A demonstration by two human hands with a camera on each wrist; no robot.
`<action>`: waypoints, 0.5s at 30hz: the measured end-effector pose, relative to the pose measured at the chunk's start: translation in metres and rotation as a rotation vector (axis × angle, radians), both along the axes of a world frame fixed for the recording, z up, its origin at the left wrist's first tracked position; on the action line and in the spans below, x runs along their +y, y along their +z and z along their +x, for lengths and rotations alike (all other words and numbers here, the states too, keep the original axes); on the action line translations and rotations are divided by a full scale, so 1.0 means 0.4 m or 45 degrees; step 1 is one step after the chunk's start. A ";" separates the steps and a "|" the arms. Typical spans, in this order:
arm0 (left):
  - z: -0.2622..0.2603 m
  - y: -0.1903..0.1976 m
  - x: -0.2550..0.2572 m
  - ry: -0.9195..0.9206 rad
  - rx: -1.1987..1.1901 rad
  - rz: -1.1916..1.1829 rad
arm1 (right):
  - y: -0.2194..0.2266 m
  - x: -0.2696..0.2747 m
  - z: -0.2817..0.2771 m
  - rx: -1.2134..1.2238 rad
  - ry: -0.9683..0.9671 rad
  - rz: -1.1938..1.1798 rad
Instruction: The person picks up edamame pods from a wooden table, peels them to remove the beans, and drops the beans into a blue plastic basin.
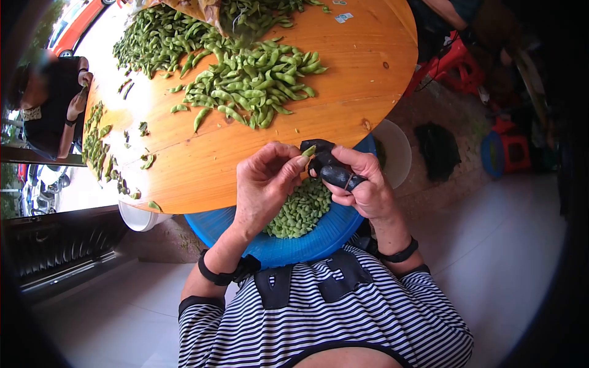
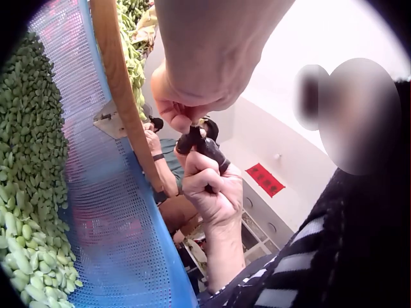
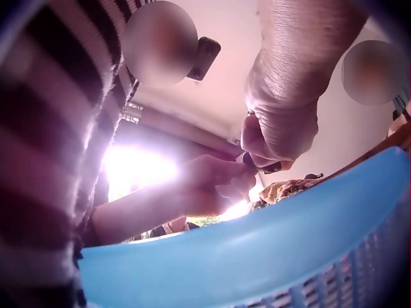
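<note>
My left hand (image 1: 264, 184) pinches a green soybean pod (image 1: 309, 151) between thumb and fingertips, over the near edge of the table. Right beside it, my right hand (image 1: 367, 184) grips a glossy black tool with rounded parts (image 1: 337, 176) and a thin band around one end; its exact kind I cannot tell. The pod meets the tool's black end, where both hands come together. Beneath them, a blue plastic basket (image 1: 245, 250) holds a heap of shelled green beans (image 1: 299, 211). In the left wrist view, the black tool (image 2: 210, 151) sticks out from the right fist.
Heaps of soybean pods (image 1: 248, 86) lie on the round wooden table (image 1: 343, 92), with a bag (image 1: 193, 9) at the far side. Another person (image 1: 52, 107) sits at the left edge. White buckets (image 1: 392, 150) stand below the table, and a red stool (image 1: 457, 67) is at right.
</note>
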State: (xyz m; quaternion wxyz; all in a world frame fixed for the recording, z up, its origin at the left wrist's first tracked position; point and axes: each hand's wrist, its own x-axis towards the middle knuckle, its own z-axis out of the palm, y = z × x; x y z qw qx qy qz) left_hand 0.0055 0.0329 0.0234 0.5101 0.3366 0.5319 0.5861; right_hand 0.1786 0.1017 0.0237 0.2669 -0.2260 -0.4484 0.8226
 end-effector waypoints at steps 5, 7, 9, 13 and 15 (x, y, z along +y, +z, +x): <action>0.006 -0.002 -0.003 0.041 0.192 0.043 | 0.006 -0.005 0.002 0.024 -0.036 -0.065; 0.010 -0.001 -0.003 0.082 0.318 0.099 | 0.006 -0.006 0.002 0.044 -0.022 -0.079; 0.013 0.000 -0.005 0.040 0.270 0.113 | 0.002 -0.009 -0.001 -0.074 -0.089 0.001; -0.008 -0.011 -0.009 -0.189 -0.414 -0.026 | -0.029 -0.002 0.015 0.055 -0.036 0.044; -0.021 -0.030 -0.001 -0.287 -0.692 -0.047 | -0.039 -0.008 0.016 0.206 -0.036 -0.193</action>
